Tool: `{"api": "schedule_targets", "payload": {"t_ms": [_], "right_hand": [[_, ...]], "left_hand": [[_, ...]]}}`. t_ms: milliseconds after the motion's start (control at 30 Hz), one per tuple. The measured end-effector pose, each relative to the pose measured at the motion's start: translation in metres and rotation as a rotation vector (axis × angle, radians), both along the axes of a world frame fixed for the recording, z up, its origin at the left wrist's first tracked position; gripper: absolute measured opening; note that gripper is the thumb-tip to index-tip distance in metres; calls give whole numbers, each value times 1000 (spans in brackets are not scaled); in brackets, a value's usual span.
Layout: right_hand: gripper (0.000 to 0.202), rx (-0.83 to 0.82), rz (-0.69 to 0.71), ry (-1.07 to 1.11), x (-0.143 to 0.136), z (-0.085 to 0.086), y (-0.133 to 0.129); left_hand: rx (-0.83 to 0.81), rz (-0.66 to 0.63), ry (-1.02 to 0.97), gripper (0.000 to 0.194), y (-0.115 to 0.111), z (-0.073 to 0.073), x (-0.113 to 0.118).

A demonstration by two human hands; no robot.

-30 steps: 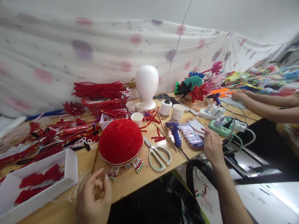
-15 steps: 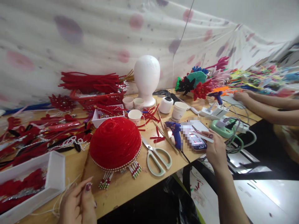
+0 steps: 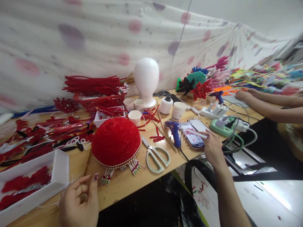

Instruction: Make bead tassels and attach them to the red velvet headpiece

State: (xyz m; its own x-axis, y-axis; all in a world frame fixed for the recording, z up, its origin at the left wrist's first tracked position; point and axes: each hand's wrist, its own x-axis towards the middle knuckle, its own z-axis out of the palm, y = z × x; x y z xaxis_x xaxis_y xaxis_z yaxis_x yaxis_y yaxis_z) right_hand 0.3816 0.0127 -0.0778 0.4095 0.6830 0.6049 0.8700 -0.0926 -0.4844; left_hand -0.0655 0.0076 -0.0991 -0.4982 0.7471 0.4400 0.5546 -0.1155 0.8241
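Observation:
My left hand (image 3: 79, 201) hovers at the near table edge, palm up, its fingers loosely curled and apart with nothing visible in them. Beside it are thin white thread (image 3: 48, 205) and a white box (image 3: 62, 168) with red velvety pieces. Just beyond sits a domed red cap (image 3: 115, 142), its rim edged in pearls with beaded tassels (image 3: 134, 166). My right hand (image 3: 213, 149) grips a slim white tool (image 3: 197, 133) above a phone (image 3: 195, 138) lying on the table, its lit screen showing pink flowers. Scissors (image 3: 155, 160) with pale handles lie between cap and phone.
A blue glue gun (image 3: 174, 134) stands left of the phone. Paper cups (image 3: 135, 117), a thread cone (image 3: 166, 105) and a white foam head (image 3: 146, 78) stand behind. Power strips (image 3: 222, 127) and cables are at right, near another person's arms (image 3: 265, 104).
The phone screen now shows a different picture. My left hand has risen slightly and its thumb has straightened. My right hand stays over the phone with the white tool. The view has shifted a little.

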Motion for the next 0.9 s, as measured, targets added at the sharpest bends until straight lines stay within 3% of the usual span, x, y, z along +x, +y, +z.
{"api": "schedule_targets", "payload": {"t_ms": [233,400,733,900], "right_hand": [[63,160,-42,-10,-8,11,-10],[61,244,-96,-23,-10,9,-17],[56,287,-122,-48,-8,9,-19],[52,275,-140,4,-12,11,-23]], "left_hand": [[83,-35,116,44,0,-3,-3],[33,-49,159,40,-1,1,-5],[-131,-61,-177,33,-7,32,15],[-170,-39,-181,31,-9,29,13]]}}
